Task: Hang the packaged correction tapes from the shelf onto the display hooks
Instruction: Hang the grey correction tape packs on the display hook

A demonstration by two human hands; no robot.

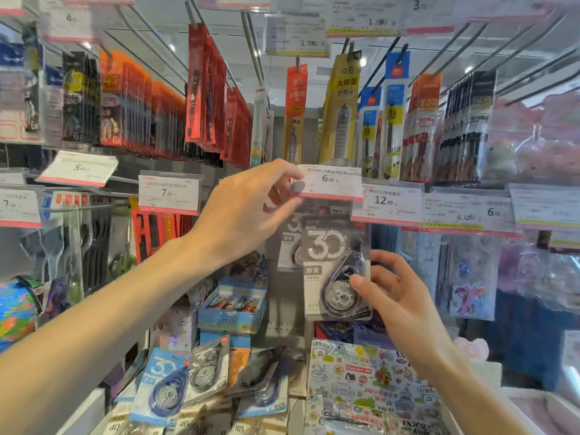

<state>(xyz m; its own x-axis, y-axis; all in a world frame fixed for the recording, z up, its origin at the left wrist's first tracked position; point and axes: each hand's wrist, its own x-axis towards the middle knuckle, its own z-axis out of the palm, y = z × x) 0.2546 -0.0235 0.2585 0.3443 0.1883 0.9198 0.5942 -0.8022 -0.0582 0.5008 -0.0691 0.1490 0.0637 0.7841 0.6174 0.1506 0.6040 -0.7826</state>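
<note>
My right hand (395, 290) pinches the lower right edge of a grey packaged correction tape (332, 271) marked "30", held upright under a white price tag (329, 182) reading 6.00. My left hand (248, 211) grips the left end of that price tag between thumb and fingers, tilting it up. Another grey correction tape pack (290, 243) hangs right behind the held one. The hook itself is hidden by the tag. On the shelf below lie several more correction tape packs (166, 381), blue and grey, in a loose pile.
Hooks with pens and refills (207, 89) hang above, each with price tags. A blue card box (233, 306) stands left of the held pack. A patterned notebook pack (370, 381) lies at lower right. Sticker sheets (467, 277) hang on the right.
</note>
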